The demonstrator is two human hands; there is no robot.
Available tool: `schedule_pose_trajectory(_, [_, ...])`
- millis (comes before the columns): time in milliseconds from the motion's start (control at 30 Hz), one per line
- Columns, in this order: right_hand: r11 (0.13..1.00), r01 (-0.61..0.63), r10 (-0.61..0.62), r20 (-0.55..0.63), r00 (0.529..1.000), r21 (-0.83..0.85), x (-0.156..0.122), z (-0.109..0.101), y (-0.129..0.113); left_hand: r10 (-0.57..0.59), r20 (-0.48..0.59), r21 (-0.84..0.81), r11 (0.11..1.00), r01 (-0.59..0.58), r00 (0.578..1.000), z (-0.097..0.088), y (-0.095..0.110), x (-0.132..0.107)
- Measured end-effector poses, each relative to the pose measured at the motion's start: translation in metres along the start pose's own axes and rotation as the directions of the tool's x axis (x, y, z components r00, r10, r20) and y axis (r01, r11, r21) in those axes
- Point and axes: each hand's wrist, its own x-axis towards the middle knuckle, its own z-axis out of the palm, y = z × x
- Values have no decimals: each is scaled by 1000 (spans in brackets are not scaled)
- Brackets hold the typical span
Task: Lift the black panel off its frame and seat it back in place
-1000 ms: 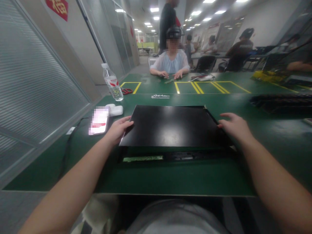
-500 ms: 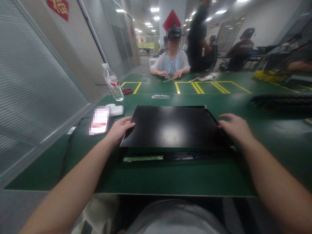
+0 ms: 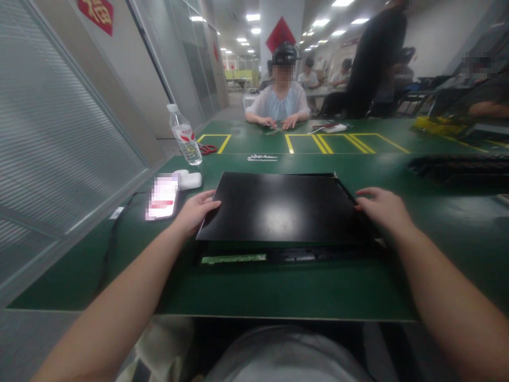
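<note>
A flat black panel (image 3: 278, 207) lies in front of me on the green table (image 3: 278, 289), its near edge raised over a frame where a green circuit strip (image 3: 234, 259) shows. My left hand (image 3: 195, 211) grips the panel's left edge, thumb on top. My right hand (image 3: 382, 208) holds the right edge with its fingers curled over it.
A lit phone (image 3: 161, 198) and a white case (image 3: 190, 180) lie left of the panel. A water bottle (image 3: 183, 135) and red scissors (image 3: 205, 149) stand farther back. A black tray (image 3: 461, 168) sits at right. A person (image 3: 280, 98) works across the table; others are behind.
My hands and the panel have barely moved. A person in dark clothes in the background has walked from the middle to the right.
</note>
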Motion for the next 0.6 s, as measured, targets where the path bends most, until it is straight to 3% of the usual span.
schedule_pose_trajectory(600, [998, -14, 17, 51, 999, -60, 4, -1, 1, 3, 29, 21, 1000, -3, 1000, -2, -1, 4])
